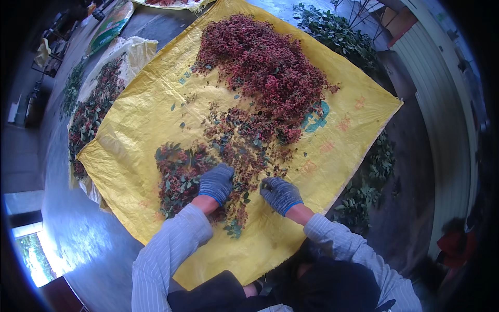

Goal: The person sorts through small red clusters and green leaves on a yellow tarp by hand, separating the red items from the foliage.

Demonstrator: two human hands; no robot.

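Observation:
Both my hands wear grey knit gloves with blue cuffs and work low over a yellow woven sack sheet [125, 151]. My left hand [217, 183] is closed at the right edge of a small pile of red berry sprigs with green leaves [179, 174]; what its fingers hold is hidden beneath it. To its right, my right hand [281, 195] has its fingers bent inward over the sheet, beside loose berries and leaves [241, 151]; anything in its fingertips is too small to make out. Beyond them lies a large heap of red berry clusters, like Sichuan pepper [260, 67].
Cut leafy green branches [343, 39] lie beyond the sheet's far right edge, and more leaves [366, 195] along its right side. A whitish sack [138, 49] with berries and leaves [99, 104] is at the left. A ribbed pale panel [439, 104] stands at the right.

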